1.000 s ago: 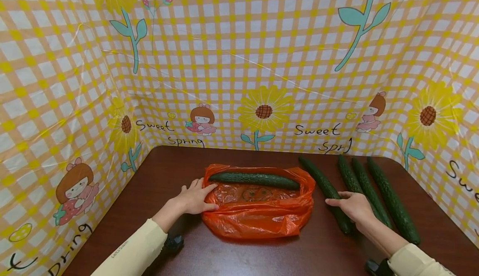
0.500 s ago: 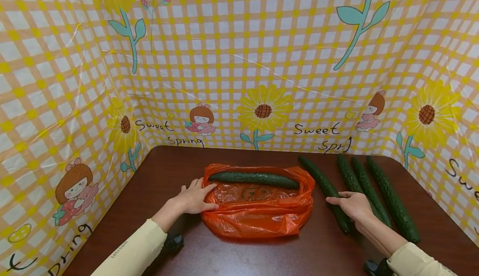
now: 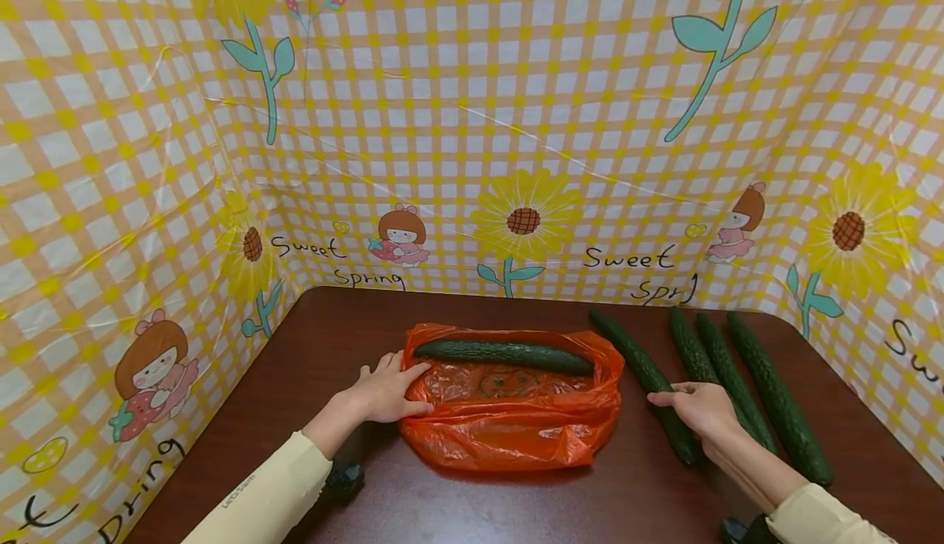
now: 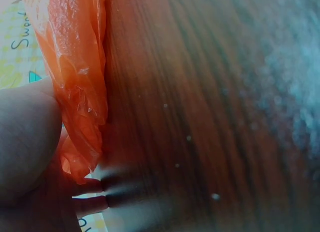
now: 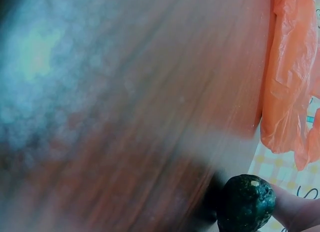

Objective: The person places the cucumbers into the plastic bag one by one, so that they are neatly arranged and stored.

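Observation:
In the head view my left hand (image 3: 381, 391) lies with spread fingers at the left end of an orange plastic bag (image 3: 509, 437). Its thumb and index finger reach over the bag's rim. One dark green cucumber (image 3: 509, 353) lies along the far side inside the bag mouth. My right hand (image 3: 704, 410) holds a second cucumber (image 3: 634, 355) by its nearer half, thumb on the left side. That cucumber lies slanted on the table, right of the bag; the right wrist view shows its near end (image 5: 246, 203). Beside the left thumb, the left wrist view shows crinkled bag plastic (image 4: 80, 86).
Several more cucumbers (image 3: 774, 392) lie side by side on the right of the brown table (image 3: 354, 315), partly behind my right hand and forearm. A checked, flower-printed sheet (image 3: 442, 134) walls the table at the back and both sides.

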`<state>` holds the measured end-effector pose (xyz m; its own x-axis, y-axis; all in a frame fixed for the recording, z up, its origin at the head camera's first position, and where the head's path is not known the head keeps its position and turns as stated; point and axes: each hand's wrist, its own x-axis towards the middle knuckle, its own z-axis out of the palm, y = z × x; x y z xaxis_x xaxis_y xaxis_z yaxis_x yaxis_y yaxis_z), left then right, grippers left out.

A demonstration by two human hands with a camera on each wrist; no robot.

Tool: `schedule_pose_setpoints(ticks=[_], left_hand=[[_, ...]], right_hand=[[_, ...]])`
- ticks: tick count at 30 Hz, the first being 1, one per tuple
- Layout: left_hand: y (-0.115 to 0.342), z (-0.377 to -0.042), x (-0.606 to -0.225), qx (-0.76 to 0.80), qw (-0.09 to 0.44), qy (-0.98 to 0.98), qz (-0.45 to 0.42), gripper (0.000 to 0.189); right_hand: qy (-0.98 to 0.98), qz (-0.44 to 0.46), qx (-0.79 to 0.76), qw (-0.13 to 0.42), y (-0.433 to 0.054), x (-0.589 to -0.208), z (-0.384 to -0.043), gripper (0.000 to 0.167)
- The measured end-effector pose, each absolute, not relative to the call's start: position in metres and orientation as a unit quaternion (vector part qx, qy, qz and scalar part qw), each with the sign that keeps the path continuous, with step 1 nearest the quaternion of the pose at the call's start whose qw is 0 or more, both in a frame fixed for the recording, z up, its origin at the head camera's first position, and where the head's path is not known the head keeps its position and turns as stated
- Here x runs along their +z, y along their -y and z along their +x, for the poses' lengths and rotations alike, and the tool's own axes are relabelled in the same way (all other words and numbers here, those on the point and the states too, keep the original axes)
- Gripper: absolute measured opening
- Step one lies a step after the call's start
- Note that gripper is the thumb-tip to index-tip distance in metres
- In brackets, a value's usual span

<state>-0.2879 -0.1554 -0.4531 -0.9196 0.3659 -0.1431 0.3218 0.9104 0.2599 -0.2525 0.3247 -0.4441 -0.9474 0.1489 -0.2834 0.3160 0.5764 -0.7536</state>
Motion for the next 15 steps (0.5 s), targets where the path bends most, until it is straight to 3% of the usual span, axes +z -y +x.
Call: schedule_pose_setpoints(ticks=[5,15], left_hand=[[0.1552,-0.2884,-0.4542,0.119,0.093,-0.972,0.178,0.076],[0.1545,-0.2874,-0.4537,0.116,0.093,-0.973,0.178,0.075]], right_hand=[[-0.875,0.127,-0.458,0.088,-0.3271,-0.4429,-0.2523,0.037],[-0.876,0.106,-0.463,0.082,-0.3296,-0.4347,-0.2531,0.036]])
